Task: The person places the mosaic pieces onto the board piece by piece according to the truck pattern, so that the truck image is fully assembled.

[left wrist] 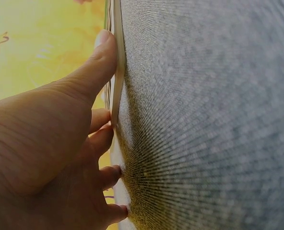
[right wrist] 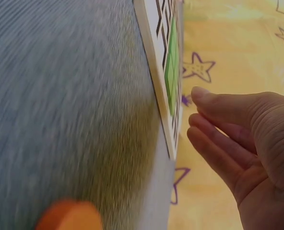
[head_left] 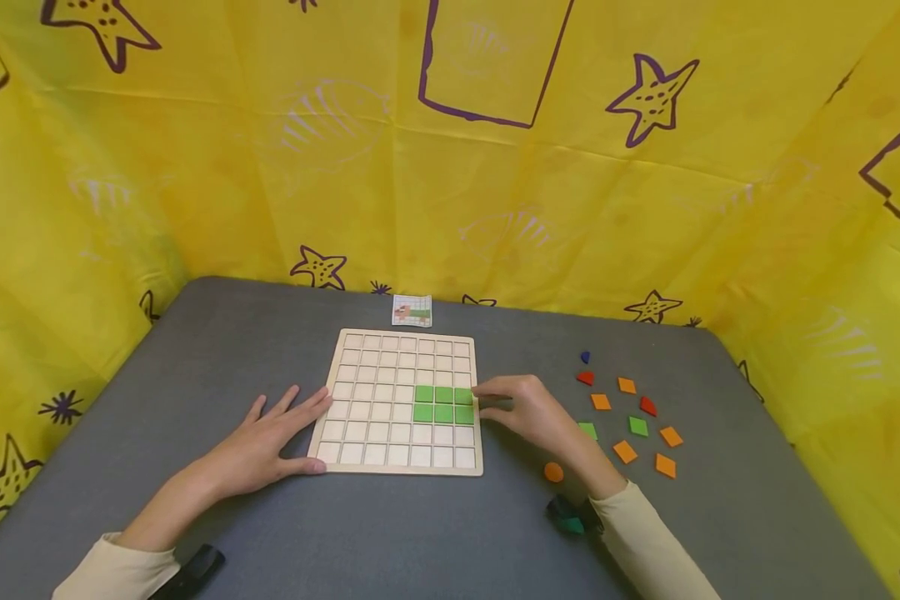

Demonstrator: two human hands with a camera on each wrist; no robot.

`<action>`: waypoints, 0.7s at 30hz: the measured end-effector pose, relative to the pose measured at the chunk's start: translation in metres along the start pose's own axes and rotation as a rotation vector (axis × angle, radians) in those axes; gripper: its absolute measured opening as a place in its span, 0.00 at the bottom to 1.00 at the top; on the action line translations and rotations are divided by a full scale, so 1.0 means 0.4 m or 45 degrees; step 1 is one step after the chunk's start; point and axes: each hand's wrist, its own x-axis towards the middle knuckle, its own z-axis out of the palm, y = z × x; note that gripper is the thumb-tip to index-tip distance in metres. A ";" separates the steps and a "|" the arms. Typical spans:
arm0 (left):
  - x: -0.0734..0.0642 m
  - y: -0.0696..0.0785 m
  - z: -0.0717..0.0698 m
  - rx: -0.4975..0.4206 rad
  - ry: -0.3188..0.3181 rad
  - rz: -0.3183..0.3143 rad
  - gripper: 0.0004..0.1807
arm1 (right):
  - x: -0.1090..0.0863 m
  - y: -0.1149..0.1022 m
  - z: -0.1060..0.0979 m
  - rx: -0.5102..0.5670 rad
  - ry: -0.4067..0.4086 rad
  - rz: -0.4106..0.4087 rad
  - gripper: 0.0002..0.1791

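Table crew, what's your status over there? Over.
Left hand touching board, left edge; right hand by its right edge, apparently empty. Six green tiles set in. Loose orange squares lie right, clear of it.

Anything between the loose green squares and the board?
Yes: in the head view, the right hand and right forearm lie between the loose green squares and the board. No loose piece shows between that hand and the board.

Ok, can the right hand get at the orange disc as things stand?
Probably yes: the orange disc lies uncovered on the table beside the right forearm, and the right hand seems to hold nothing; it would need to draw back.
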 end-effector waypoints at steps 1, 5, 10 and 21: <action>0.000 0.000 0.000 0.002 -0.001 -0.003 0.54 | -0.005 0.004 -0.005 -0.008 0.009 0.006 0.18; 0.001 0.000 0.001 0.006 -0.001 -0.007 0.54 | -0.027 0.024 -0.023 -0.029 0.040 0.016 0.19; 0.002 0.000 0.001 0.003 0.001 -0.006 0.54 | -0.055 0.052 -0.044 -0.022 0.079 0.039 0.19; 0.000 0.001 -0.001 -0.005 0.011 0.014 0.53 | -0.128 0.111 -0.087 -0.036 0.145 0.097 0.21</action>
